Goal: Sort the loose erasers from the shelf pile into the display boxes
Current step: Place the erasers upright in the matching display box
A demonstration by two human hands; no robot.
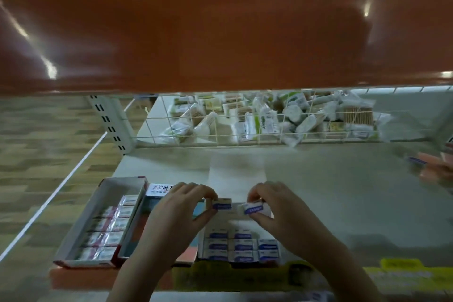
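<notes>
My left hand (pixel 179 206) pinches a small white eraser with a blue band (pixel 221 204) between thumb and fingertips. My right hand (pixel 274 206) pinches a second eraser of the same kind (pixel 255 208). Both erasers hover above the back of a display box (pixel 241 246) that holds rows of blue-banded erasers. To its left stands a red-edged display box (pixel 103 223) with a row of red-banded erasers. Between the two sits a third box with a white Korean-lettered flap (pixel 160 190), partly hidden by my left hand.
A white wire fence (pixel 245 130) runs across the back of the shelf, with a heap of wrapped packets behind it. An orange shelf board (pixel 220 37) hangs overhead. Another person's hand (pixel 436 167) holding something small shows at the right edge. Yellow price labels (pixel 402 272) line the front edge.
</notes>
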